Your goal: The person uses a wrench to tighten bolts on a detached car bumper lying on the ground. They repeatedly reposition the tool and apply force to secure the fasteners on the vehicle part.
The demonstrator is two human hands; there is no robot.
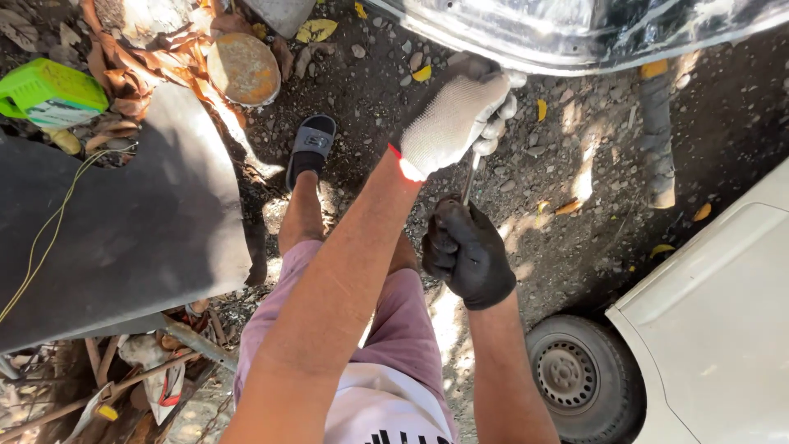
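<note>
A thin metal rod (470, 177) stands nearly upright at the centre of the view, running between the two gloved hands, over the gravel ground (575, 247). The left hand (459, 119), in a white knit glove with a red cuff edge, has its grip closed around the rod's upper end, just under the shiny dark car body (575, 33) at 12 o'clock. The right hand (467, 251), in a black glove, sits directly below at 6 o'clock from the left, its grip closed about the rod's lower end; whether the fingers wrap it fully cannot be told. Toward 9 o'clock from the hands a foot in a black slide sandal (311, 146) rests on the gravel, and beyond it lies a large dark panel (123, 230). At 10 o'clock a rusty round disc (243, 69) lies among dry leaves, with a green plastic container (51, 92) farther out. At 4 o'clock a wheel (579, 378) sits beside a white car body (715, 329). At 2 o'clock a worn mallet-like tool (657, 140) lies on the ground.
</note>
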